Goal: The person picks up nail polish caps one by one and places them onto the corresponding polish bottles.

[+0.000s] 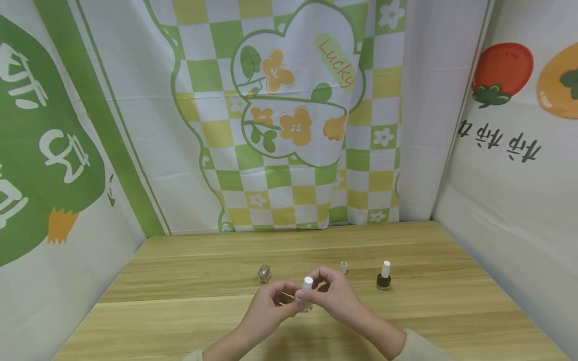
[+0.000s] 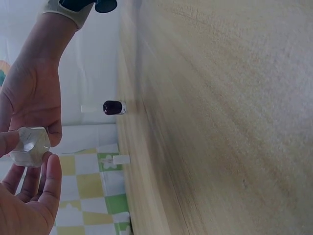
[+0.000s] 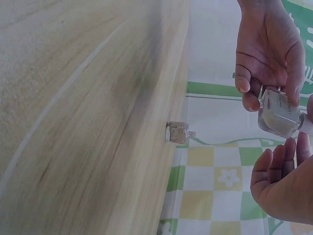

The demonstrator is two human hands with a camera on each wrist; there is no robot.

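A small clear nail polish bottle with a white cap (image 1: pixel 308 282) is held upright above the table, between both hands. My left hand (image 1: pixel 266 306) grips its glass body, thumb on one side and fingers on the other, as the right wrist view shows (image 3: pixel 281 113). With thumb and fingers, my right hand (image 1: pixel 336 296) pinches the same bottle around the base of its cap. Left of the hands stands a glittery nail polish bottle (image 1: pixel 264 274), its bare neck showing in the right wrist view (image 3: pixel 191 133). A loose white cap (image 1: pixel 344 267) stands behind the right hand.
To the right stands a dark nail polish bottle (image 1: pixel 384 281) with a tall white cap. The wooden table (image 1: pixel 203 250) meets a checkered cloth (image 1: pixel 280 190) at the back. Printed cloth walls (image 1: pixel 506 200) rise at both sides.
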